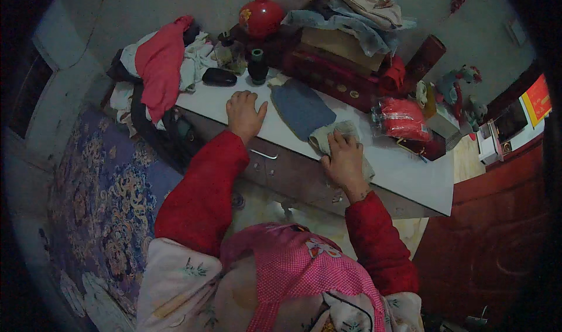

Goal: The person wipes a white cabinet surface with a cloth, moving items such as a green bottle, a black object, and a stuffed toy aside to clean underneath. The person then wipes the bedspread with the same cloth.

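Observation:
My left hand (244,115) lies palm down near the front edge of the white cabinet top (404,169), holding nothing, its thumb apart from the fingers. Farther right, my right hand (346,161) presses on a pale, crumpled cloth (322,138), with fingers bent over it. Part of this cloth is hidden beneath the hand. Just behind and left of it, a flat blue-grey cloth (300,106) is spread on the surface; the two touch or overlap.
Clothes (160,64) hang over the cabinet's left end. Behind my hands stand a dark bottle (257,67), a black case (219,76), a red round vase (261,16) and a dark red box (329,75). Red plastic-wrapped packs (403,119) sit at right, near a wooden door (487,226).

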Demonstrator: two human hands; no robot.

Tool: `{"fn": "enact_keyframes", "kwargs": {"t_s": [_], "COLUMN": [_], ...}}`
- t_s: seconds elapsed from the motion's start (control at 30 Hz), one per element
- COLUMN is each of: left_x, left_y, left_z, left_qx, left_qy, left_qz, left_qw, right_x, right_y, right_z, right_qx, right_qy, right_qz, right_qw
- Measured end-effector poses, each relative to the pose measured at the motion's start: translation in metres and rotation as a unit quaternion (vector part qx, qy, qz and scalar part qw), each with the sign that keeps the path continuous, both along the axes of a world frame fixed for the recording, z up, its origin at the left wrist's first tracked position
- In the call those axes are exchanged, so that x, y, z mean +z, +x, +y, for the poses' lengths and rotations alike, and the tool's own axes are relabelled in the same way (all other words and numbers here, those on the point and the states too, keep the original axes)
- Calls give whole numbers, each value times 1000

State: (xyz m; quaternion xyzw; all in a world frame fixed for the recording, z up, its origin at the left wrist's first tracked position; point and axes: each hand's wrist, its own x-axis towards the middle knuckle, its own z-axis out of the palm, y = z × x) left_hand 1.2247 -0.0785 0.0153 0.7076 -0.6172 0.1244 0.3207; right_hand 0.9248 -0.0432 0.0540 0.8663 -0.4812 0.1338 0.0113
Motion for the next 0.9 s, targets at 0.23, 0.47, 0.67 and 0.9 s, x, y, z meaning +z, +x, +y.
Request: {"fn": "enact_keyframes", "kwargs": {"t_s": [0.23, 0.47, 0.67, 0.9], "left_x": [-1, 2, -4, 4], "left_y": [5, 3, 1, -5], "left_z": [2, 4, 2, 3], "left_qx": [-3, 7, 11, 28], "left_qy": [20, 41, 13, 19], "left_qz": [-1, -12, -24, -21], "left_qw": [1000, 999, 1000, 999], "right_x": [-16, -36, -37, -44], "right_y": [-66, -230, -345, -304], "right_z": [4, 26, 35, 24], "right_qx": [-20, -208, -399, -396], "right_qy": [24, 19, -8, -35], "right_qz": [-86, -161, -128, -67], "right_qw": [996, 965, 908, 915]}}
